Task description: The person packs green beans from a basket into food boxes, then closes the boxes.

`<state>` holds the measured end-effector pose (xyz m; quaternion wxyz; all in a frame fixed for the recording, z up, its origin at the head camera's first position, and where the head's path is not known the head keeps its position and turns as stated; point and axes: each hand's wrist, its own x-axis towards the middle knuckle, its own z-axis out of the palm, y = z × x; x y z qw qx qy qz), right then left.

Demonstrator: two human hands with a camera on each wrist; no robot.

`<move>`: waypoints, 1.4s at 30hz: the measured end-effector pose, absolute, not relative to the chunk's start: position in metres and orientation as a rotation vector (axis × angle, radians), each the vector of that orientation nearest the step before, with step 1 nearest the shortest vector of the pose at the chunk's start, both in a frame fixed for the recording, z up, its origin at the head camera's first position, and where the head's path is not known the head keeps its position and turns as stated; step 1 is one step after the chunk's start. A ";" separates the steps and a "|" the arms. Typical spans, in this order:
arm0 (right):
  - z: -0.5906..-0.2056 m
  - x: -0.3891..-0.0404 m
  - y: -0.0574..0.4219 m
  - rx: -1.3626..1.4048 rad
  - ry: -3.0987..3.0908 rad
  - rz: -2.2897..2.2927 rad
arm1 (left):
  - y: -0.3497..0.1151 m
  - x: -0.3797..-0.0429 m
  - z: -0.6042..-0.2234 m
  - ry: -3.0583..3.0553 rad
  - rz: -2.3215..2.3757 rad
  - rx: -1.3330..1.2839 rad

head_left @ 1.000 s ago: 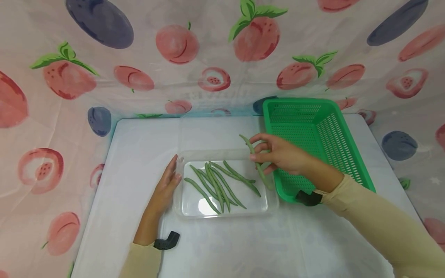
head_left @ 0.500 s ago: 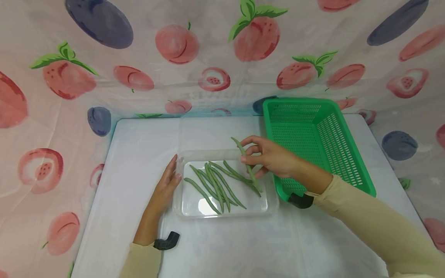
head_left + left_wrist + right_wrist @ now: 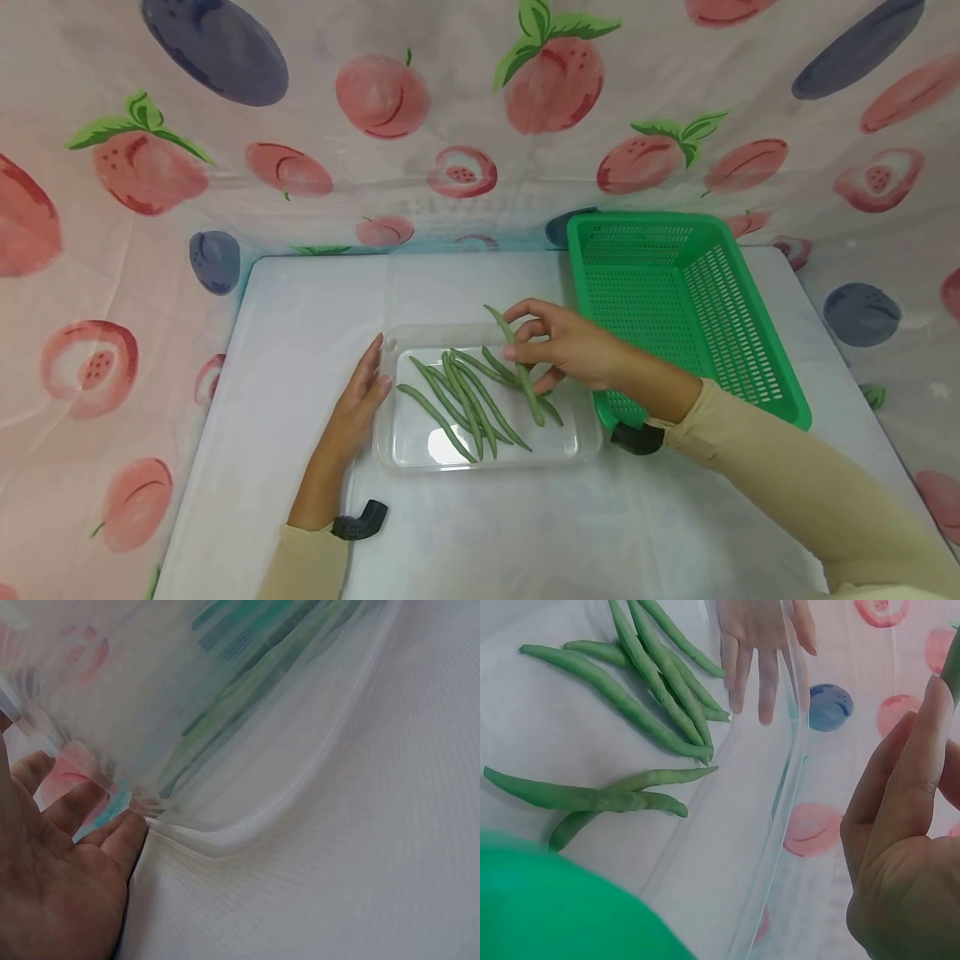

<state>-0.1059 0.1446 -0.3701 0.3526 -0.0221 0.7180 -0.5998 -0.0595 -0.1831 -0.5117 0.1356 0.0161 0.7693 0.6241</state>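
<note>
A clear plastic container (image 3: 487,467) stands on the white table with several green beans (image 3: 468,404) lying across its bottom. My right hand (image 3: 566,343) pinches one green bean (image 3: 527,387) between thumb and fingers, above the right part of the container. In the right wrist view only a short piece of that bean (image 3: 952,667) shows past the fingers. My left hand (image 3: 356,408) rests against the container's left wall, fingers extended. In the left wrist view the left hand's fingertips (image 3: 127,832) touch the see-through wall, with blurred beans behind it.
A green slotted basket (image 3: 757,317) stands right of the container, under the right forearm. The container's transparent lid (image 3: 465,287) appears raised or laid out behind it, hard to make out. Fruit-printed cloth (image 3: 300,100) hangs behind the white table (image 3: 487,542).
My right hand has moved left from the basket's edge over the container, carrying the pinched green bean. The left hand has stayed at the container's left wall.
</note>
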 end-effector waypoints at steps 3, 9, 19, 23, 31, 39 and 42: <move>-0.370 -0.105 0.143 -0.057 1.852 -1.550 | -0.183 -0.059 -0.512 2.230 1.805 0.048; -0.371 -0.105 0.142 -0.058 1.848 -1.547 | -0.183 -0.059 -0.511 2.228 1.810 0.047; -0.373 -0.105 0.143 -0.062 1.845 -1.543 | -0.183 -0.059 -0.511 2.216 1.820 0.047; -0.373 -0.104 0.143 -0.065 1.846 -1.540 | -0.183 -0.059 -0.512 2.215 1.821 0.053; -0.371 -0.104 0.143 -0.075 1.835 -1.552 | -0.183 -0.059 -0.512 2.214 1.827 0.059; -0.373 -0.104 0.144 -0.088 1.804 -1.558 | -0.183 -0.060 -0.512 2.235 1.813 0.065; -0.375 -0.105 0.144 -0.088 1.807 -1.554 | -0.183 -0.060 -0.514 2.230 1.820 0.070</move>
